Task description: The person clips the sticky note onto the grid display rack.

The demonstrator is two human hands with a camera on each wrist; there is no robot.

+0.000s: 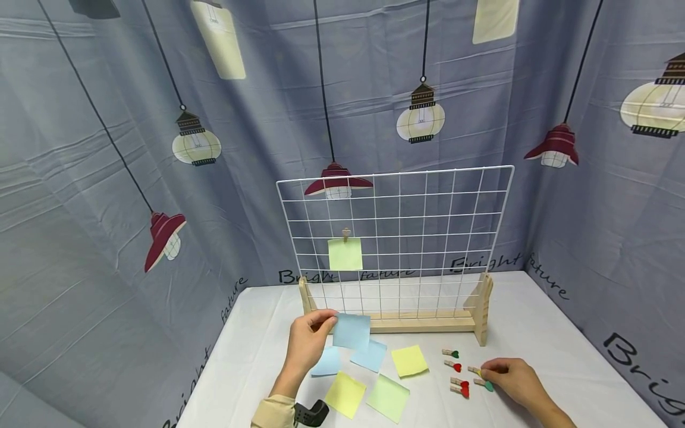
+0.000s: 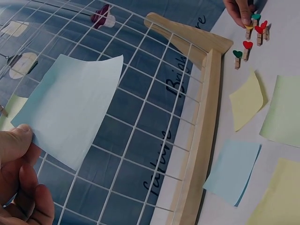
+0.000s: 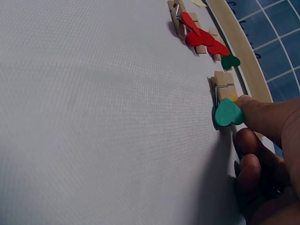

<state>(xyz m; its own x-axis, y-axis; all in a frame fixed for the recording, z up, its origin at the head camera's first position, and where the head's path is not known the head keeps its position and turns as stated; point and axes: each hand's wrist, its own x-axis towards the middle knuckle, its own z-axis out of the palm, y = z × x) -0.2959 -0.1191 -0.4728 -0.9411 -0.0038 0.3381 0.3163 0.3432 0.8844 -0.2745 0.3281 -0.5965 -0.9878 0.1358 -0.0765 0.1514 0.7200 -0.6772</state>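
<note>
My left hand [image 1: 307, 342] pinches a blue sticky note [image 1: 351, 331] by its edge, between thumb and fingers, holding it up before the lower part of the white wire grid [image 1: 398, 238]. The left wrist view shows this blue sheet slightly curled. On the right of the table, my right hand [image 1: 514, 380] pinches a small wooden clothespin with a yellow heart [image 1: 475, 371]; in the right wrist view it is mostly hidden behind a clothespin with a green heart [image 3: 228, 112]. Clothespins with red hearts [image 1: 456, 366] and a dark green heart [image 1: 451, 353] lie just left of this hand.
A pale green note [image 1: 345, 254] hangs on the grid by a clothespin [image 1: 346, 233]. The grid stands on a wooden base [image 1: 428, 325]. Before it lie blue notes [image 1: 369, 355], yellow notes [image 1: 345, 395] and a light green note [image 1: 387, 397] on the white table [image 1: 257, 333].
</note>
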